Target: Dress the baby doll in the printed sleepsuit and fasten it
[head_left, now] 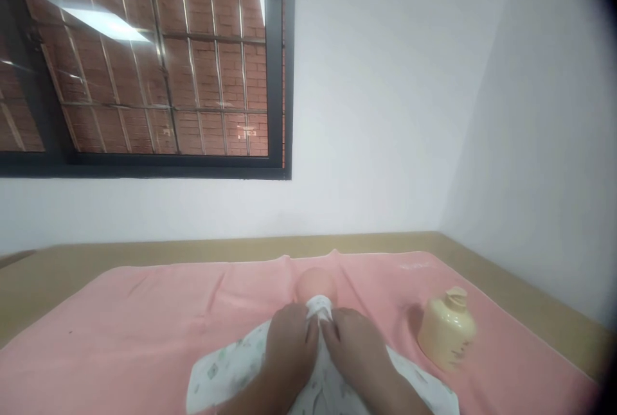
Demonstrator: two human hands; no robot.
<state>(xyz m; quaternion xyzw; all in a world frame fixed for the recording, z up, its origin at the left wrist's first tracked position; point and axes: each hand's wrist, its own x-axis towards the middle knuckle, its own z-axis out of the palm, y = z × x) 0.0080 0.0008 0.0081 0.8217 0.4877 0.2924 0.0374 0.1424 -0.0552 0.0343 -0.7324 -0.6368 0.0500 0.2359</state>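
Note:
A baby doll lies on a pink towel (144, 312), its bald head (315, 285) pointing away from me. It wears a white patterned garment (226, 370). My left hand (289, 351) and my right hand (359, 351) rest side by side on the doll's chest, just below the neck, fingers pinching the garment's collar (321, 307). The doll's lower body is out of view below the frame.
A pale yellow bottle (447, 331) with a flip cap stands on the towel to the right of the doll. The towel lies on a tan surface (53, 273) set into a corner of white walls. A barred window (144, 61) is at upper left.

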